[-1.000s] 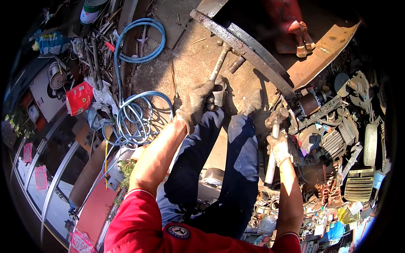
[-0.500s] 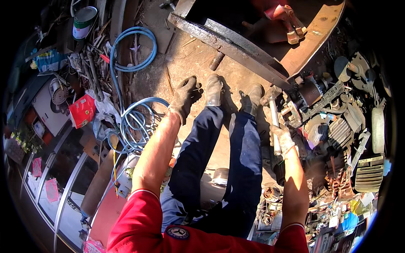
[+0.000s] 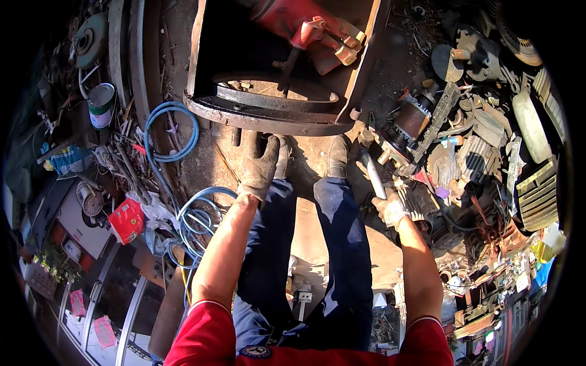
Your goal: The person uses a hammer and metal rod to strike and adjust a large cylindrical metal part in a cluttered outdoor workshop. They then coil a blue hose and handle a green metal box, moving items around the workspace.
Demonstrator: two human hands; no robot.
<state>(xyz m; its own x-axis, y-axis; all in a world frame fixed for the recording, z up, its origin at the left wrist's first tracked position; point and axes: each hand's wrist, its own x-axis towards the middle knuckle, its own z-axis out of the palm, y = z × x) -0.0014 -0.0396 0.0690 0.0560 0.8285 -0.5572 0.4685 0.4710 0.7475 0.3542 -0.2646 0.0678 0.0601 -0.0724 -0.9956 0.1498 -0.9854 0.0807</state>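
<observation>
I find my right hand (image 3: 390, 207) clamped on the hammer (image 3: 373, 175), which is held slanted beside the right shoe (image 3: 337, 157), head pointing away from the body. My left hand (image 3: 259, 163) has its fingers apart at the near rim of the dark metal frame (image 3: 268, 124); contact I cannot tell.

The view's far edge cuts off the red metal part (image 3: 282, 18); the right hand (image 3: 391, 208) hides part of the hammer handle (image 3: 373, 174); scraps (image 3: 482, 296) at near right are too small to tell.
</observation>
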